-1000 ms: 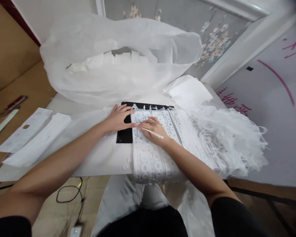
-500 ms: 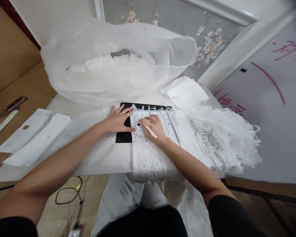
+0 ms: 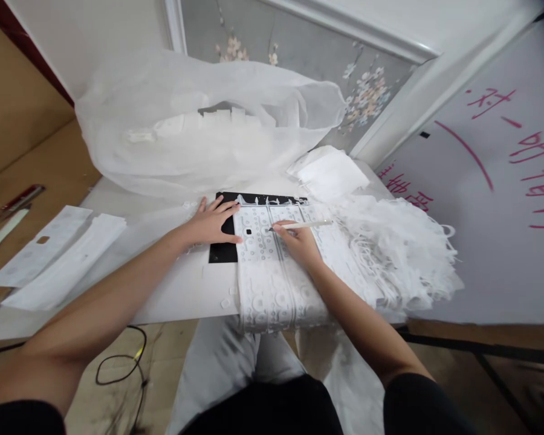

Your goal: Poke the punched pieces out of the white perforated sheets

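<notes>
My right hand (image 3: pixel 298 241) is closed around a slim white pen-shaped craft knife (image 3: pixel 310 224), its dark tip at the sheet and its handle pointing right. Under it lies a white patterned sheet (image 3: pixel 258 275) with rows of rings and dots, draping over the table's front edge. A small square hole (image 3: pixel 249 232) in the sheet shows black. My left hand (image 3: pixel 215 222) lies with fingers spread, its fingertips on the sheet's left edge. Beneath the sheet is a black mat (image 3: pixel 223 254), visible at the left and along the top.
Loose white strips and strings (image 3: pixel 403 254) are heaped at the right, near a stack of white sheets (image 3: pixel 333 174). A translucent bag (image 3: pixel 185 157) fills the back. White strips (image 3: pixel 68 266) and a red-handled tool (image 3: pixel 22 198) lie left. A whiteboard (image 3: pixel 471 241) stands right.
My right hand has moved right across the sheet with the craft knife, whose handle has swung to point right. The square hole is now uncovered. My left hand stays on the sheet's edge.
</notes>
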### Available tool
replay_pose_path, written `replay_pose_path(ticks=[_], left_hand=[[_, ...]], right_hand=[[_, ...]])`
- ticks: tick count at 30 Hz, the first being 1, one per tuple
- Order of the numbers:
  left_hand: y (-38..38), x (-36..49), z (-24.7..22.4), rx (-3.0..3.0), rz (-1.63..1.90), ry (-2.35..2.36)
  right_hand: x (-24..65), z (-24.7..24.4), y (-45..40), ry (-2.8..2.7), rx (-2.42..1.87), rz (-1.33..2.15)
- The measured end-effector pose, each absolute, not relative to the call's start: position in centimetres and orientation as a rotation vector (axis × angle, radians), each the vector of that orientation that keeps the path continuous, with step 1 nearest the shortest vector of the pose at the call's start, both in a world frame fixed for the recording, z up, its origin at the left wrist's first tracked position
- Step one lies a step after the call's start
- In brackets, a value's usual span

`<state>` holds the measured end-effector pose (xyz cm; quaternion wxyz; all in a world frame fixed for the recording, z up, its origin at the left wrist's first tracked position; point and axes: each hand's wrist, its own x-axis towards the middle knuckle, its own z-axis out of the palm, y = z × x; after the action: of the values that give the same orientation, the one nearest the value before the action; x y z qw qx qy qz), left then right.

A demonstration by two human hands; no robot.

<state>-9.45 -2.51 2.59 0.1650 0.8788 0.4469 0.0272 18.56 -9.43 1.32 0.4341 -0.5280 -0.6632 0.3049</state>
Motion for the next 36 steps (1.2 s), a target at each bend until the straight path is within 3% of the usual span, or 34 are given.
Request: replay_pose_path(ticks=[15,25,30,36], left_hand=[[-2.4,-9.5,2.5,2.509,0.086,1.283],[-2.9,-9.1,2.4,2.5,0.055,1.272],[-2.9,-9.2,2.4,2.481,0.028,1.253],[-3.1,-9.3,2.7,2.491,0.056,1.237]], right_hand=[[18.3,0.9,-8.9,-1.753,-1.303,0.676],[17.1,1.0,-10.7,-2.33,-1.302,-0.12],[18.2,1.0,-9.3,-2.148,-1.411,-0.206],[23.1,3.1,-6.9,-1.376,-1.525,-0.217]])
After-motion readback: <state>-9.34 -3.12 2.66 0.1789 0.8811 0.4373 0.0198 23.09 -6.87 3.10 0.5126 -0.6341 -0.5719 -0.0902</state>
